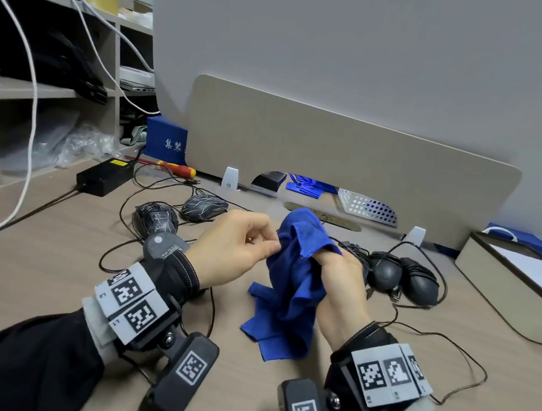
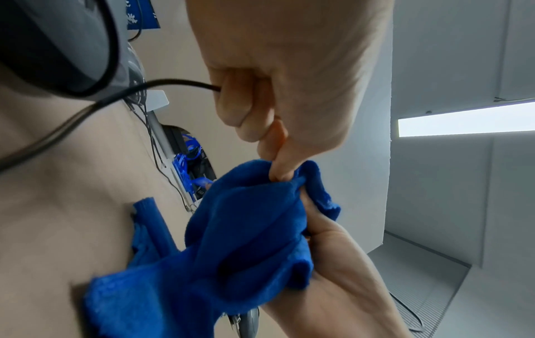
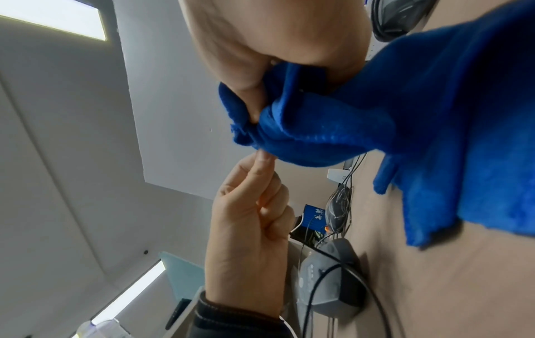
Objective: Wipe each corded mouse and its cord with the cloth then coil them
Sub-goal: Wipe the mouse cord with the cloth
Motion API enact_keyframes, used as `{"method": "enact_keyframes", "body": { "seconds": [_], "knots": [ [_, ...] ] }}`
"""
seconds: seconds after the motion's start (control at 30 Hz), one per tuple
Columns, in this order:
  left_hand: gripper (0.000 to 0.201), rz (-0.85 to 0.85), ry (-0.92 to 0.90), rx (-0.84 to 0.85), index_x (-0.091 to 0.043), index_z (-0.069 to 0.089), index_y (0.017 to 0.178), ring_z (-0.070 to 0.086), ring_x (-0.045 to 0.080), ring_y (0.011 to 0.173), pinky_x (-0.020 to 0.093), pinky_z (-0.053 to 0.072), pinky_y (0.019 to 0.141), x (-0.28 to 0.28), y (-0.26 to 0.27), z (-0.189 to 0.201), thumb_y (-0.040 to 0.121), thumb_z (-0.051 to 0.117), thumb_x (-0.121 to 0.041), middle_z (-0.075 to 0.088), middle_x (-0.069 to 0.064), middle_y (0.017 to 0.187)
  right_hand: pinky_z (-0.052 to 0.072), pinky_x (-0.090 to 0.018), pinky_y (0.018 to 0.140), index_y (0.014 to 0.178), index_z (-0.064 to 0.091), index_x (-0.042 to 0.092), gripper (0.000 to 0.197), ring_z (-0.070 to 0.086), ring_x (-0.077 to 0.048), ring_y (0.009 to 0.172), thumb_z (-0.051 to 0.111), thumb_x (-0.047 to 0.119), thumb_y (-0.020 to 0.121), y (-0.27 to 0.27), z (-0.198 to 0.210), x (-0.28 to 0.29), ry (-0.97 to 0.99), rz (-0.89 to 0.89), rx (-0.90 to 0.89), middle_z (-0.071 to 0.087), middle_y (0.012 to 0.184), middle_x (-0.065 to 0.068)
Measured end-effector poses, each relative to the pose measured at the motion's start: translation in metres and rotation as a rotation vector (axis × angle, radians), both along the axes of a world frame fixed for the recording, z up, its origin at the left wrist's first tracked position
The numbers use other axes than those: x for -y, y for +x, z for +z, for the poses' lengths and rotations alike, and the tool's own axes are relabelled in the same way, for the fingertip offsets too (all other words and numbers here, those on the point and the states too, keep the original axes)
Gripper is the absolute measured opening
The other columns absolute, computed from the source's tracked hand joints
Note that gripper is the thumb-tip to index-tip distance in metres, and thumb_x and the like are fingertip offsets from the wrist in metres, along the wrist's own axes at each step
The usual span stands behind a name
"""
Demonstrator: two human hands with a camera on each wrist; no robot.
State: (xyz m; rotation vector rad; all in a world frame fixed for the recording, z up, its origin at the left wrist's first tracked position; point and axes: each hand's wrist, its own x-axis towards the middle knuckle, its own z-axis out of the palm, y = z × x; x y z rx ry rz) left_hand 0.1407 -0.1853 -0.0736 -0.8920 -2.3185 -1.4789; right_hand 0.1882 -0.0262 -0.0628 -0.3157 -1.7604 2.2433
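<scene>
— Where to find the cord?

— Pinched in the curled fingers of the left grip, held at centre above the tabletop. Probably leading back to the grey mouse at 9 o'clock of that grip.

— And the cloth?

— Bunched in the right grip, fingers closed around it, touching the left fingertips. Loose tail draped onto the tabletop toward 6 o'clock.

— How to wipe well from here?

— Keep the left pinch firm as an anchor. Wrap the cloth fully round the cord, squeeze lightly, then draw toward 3 o'clock in one long stroke. Pinch further along and repeat up to the plug.

— Anything to watch?

— Avoid yanking: likely to drag the mouse or snag the loose cords of the two patterned mice at 11 o'clock. Stay clear of the coiled black mice at 3 o'clock, seemingly finished.

— Cord already inside the cloth?

— Cannot tell; hidden by the folds.
</scene>
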Motion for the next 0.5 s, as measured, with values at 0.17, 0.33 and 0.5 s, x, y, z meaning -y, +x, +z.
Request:
{"method": "enact_keyframes", "body": {
  "seconds": [0.17,0.33,0.5],
  "knots": [
    [0.016,0.101,0.002,-0.051,-0.013,0.066,0.075,0.038,0.009,0.051,0.029,0.035,0.057,0.016,-0.010,0.004,0.088,0.072,-0.020,0.045,-0.011,0.051,0.049,-0.026,0.061,0.083,0.064,0.010,0.011,0.062,-0.018,0.068,0.062,0.002,0.091,-0.004,0.011,-0.021,-0.141,-0.140,-0.034,0.066,0.080,-0.010],
    [0.013,0.108,-0.087,0.000,-0.012,0.067,0.078,0.044,0.006,0.053,0.030,0.040,0.060,0.030,-0.024,0.001,0.091,0.070,-0.014,0.051,-0.012,0.054,0.049,-0.019,0.041,0.090,0.063,0.009,0.010,0.067,-0.008,0.050,0.057,0.009,0.099,0.003,0.019,-0.035,-0.316,-0.147,-0.136,0.069,0.065,-0.001],
    [0.005,0.019,-0.146,0.064,-0.017,0.068,0.095,0.062,0.005,0.064,0.018,0.048,0.064,0.023,-0.014,0.005,0.092,0.067,-0.013,0.071,0.001,0.077,0.054,-0.021,0.053,0.100,0.068,0.004,0.010,0.070,-0.010,0.063,0.064,0.011,0.095,0.000,0.013,-0.029,-0.196,-0.092,-0.136,0.073,0.078,-0.004]
  ]
}}
